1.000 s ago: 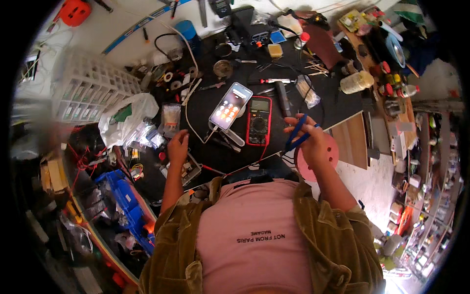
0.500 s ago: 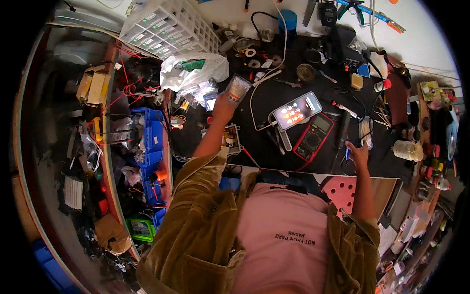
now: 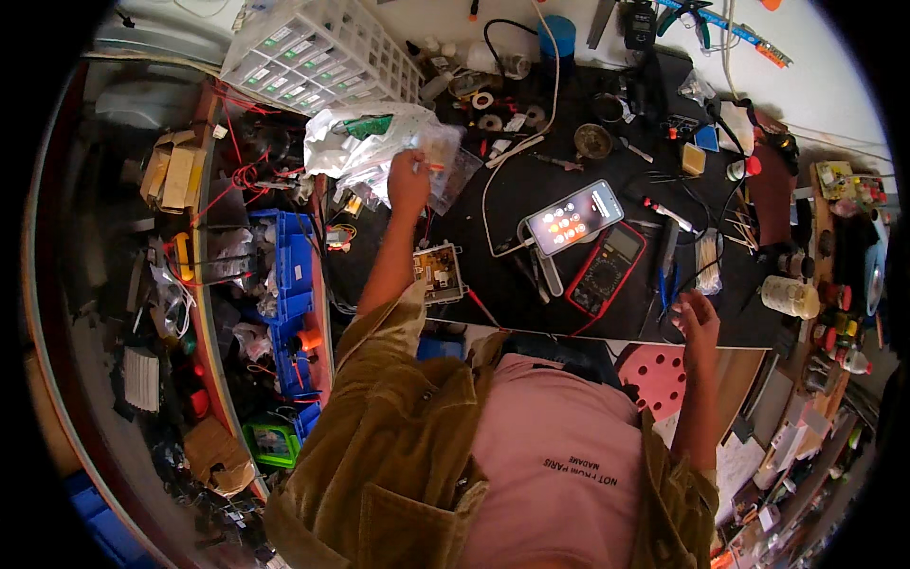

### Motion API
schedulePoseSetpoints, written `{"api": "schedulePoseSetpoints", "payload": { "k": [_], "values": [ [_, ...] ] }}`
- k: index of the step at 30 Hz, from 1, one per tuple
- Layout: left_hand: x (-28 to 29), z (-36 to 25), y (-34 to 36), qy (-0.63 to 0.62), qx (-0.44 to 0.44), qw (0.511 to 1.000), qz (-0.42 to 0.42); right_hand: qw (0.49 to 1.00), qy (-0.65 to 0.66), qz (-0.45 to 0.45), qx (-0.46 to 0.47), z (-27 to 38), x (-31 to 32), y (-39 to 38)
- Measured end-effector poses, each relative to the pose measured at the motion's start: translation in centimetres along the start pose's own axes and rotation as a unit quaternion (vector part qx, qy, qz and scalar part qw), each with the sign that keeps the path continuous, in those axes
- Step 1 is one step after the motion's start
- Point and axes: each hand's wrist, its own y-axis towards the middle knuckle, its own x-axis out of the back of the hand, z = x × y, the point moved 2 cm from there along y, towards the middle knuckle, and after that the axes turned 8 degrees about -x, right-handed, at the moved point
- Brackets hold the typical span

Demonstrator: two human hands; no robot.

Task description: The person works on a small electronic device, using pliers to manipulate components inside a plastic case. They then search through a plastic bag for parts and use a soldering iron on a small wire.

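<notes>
My left hand (image 3: 409, 182) is over the pile of plastic bags at the back left of the bench, its fingers closed at the edge of a clear plastic packet (image 3: 442, 150) with an orange mark. The packet overlaps a white plastic bag (image 3: 332, 142) that has a green circuit board (image 3: 370, 125) in it. Near the front right edge is my right hand (image 3: 698, 321), fingers bent together; whatever they pinch is too small to make out. Just beyond it lie blue-handled pliers (image 3: 669, 283). A bag of cotton swabs (image 3: 708, 261) rests close by.
A lit phone (image 3: 573, 218) lies beside a red multimeter (image 3: 609, 267) mid-bench. An open box with a circuit board (image 3: 439, 273) sits near the front left. A clear drawer cabinet (image 3: 322, 57) stands behind. Blue bins (image 3: 296, 270) line the left; a lidded jar (image 3: 790, 296) is at right.
My left hand has moved left with the packet, down onto the bag pile. My right hand has drawn back towards me, and the pliers' blue handles show more fully.
</notes>
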Motion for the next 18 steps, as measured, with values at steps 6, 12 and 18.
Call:
{"api": "schedulePoseSetpoints", "payload": {
  "k": [6, 12, 18],
  "values": [
    [4.0, -14.9, -1.0, -0.187, -0.056, 0.932, 0.307, 0.955, -0.155, -0.006, 0.251, 9.2, -9.0, -6.8],
    [1.3, -27.1, -9.7, -0.297, -0.337, 0.708, 0.545, 0.837, -0.444, 0.173, 0.268, 8.2, -12.4, -7.4],
    [-0.8, -27.6, -11.6, -0.340, -0.097, 0.830, 0.430, 0.949, -0.214, 0.223, 0.054, 4.9, -9.9, -6.7]
  ]
}}
